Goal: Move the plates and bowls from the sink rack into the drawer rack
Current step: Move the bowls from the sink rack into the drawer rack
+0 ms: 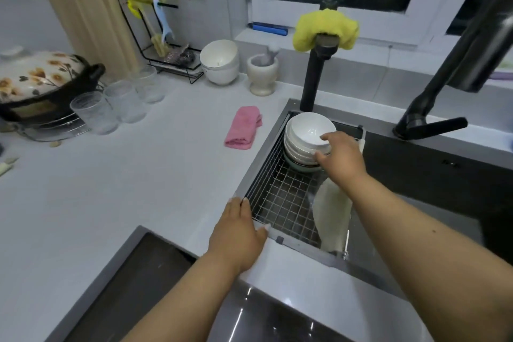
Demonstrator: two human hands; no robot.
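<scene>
Reaching over the wire rack [280,197] set in the left end of the sink [433,175], the person's right hand [342,159] closes on the stack of bowls [306,139] at the rack's far corner: fingers hooked over the near rim of the top white bowl, thumb pressed against the side of the stack lower down. The hand covers the stack's right edge, so how many bowls sit there is hard to count; the lowest one looks pale green, and I cannot tell whether it is a bowl or a plate. The left hand [238,233] lies flat with fingers spread on the counter [138,189] at the rack's near left corner, fingertips just at the rim, holding nothing. A pale cloth [331,214] hangs over the rack's right side, its upper part hidden under the right forearm. A pink cloth [244,127] lies folded on the counter beside the sink. The black tap [315,75] behind the bowls wears a yellow cloth [326,29]. The drawer rack is out of sight; only a dark glossy front shows at the bottom edge.
</scene>
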